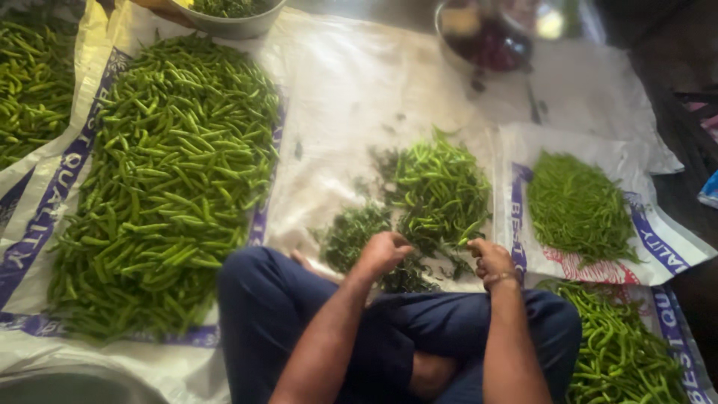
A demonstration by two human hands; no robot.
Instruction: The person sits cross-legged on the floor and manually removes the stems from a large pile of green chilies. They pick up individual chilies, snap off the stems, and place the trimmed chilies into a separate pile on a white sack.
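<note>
A slim green chilli (471, 230) is pinched in the closed right hand (490, 259) and the left hand (383, 252) is curled shut above a small heap of plucked stems (351, 236), while a large pile of green chillies (168, 179) is left seemingly unsorted beside a smaller finished-looking pile (577, 206).
</note>
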